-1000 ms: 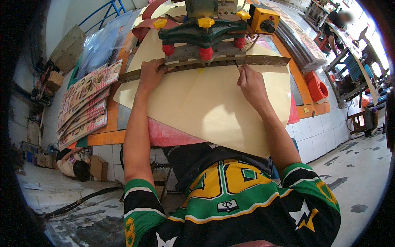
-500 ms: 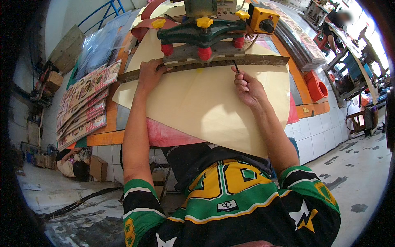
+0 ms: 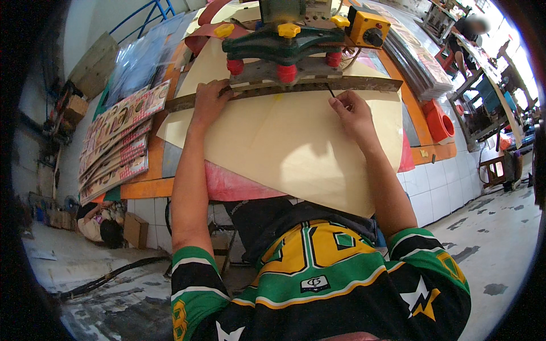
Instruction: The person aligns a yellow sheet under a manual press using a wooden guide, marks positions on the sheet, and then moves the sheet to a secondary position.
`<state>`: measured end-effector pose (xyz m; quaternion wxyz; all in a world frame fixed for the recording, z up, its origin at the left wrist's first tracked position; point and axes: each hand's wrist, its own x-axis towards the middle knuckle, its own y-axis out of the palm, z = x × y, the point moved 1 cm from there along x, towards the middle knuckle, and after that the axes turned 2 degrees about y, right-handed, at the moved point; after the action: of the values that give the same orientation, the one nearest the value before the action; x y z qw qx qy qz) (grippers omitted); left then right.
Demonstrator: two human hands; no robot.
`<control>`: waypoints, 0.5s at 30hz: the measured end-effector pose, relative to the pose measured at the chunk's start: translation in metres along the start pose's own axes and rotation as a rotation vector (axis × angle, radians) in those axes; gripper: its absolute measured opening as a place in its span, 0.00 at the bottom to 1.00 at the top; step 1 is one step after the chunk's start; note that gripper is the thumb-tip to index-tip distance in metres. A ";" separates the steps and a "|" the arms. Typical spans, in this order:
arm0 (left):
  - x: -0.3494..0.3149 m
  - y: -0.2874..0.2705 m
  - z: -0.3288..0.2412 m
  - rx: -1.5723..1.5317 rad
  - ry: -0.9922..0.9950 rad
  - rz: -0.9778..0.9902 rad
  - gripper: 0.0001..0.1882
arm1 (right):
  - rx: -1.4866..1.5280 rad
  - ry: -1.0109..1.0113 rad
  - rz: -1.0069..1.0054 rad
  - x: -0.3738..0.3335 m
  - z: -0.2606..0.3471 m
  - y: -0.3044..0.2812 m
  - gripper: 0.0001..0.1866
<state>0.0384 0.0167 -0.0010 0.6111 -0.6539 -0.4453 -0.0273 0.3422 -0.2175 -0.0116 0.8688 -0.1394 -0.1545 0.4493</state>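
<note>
The cream sheet (image 3: 284,148) lies flat on the orange desk (image 3: 145,187), and its near edge hangs over the front of the desk toward the person. Under it a pink sheet (image 3: 233,184) shows at the front edge. At the far left, a stack of printed cards (image 3: 116,142) lies on the desk, well apart from the hands. The left hand (image 3: 209,102) rests on the left part of a long dark metal bar (image 3: 284,90), which crosses the far side of the cream sheet. Its fingers are bent over the bar and press on it, and the palm is down. It grips nothing else. Above the middle of the bar stands a green machine (image 3: 281,42) with yellow knobs on top and red knobs below. The red knobs are just over the bar. To the right of the machine, the right hand (image 3: 354,113) lies on the cream sheet close to the bar. Its fingers are closed on a thin dark tool (image 3: 331,91), and the tip of the tool points up to the edge of the bar. A yellow box (image 3: 368,25) with a black knob sits on the right of the machine. Further right, a red tub (image 3: 439,122) stands at the desk end.
</note>
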 end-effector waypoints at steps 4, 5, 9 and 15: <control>-0.003 0.002 0.002 0.005 -0.007 -0.001 0.15 | -0.519 -0.091 -0.117 -0.010 0.028 0.000 0.20; -0.002 0.002 0.003 0.013 -0.009 0.002 0.15 | -0.520 -0.090 -0.118 -0.010 0.028 0.003 0.20; 0.003 -0.001 -0.006 0.001 -0.025 0.029 0.15 | -0.651 -0.236 -0.145 -0.004 0.017 0.011 0.18; 0.003 0.000 0.001 0.026 0.001 0.051 0.14 | -0.613 -0.174 -0.106 -0.005 0.023 0.014 0.18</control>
<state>0.0397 0.0192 0.0000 0.6201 -0.6571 -0.4285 -0.0063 0.3199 -0.2112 0.0032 0.7920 -0.3473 -0.3635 0.3464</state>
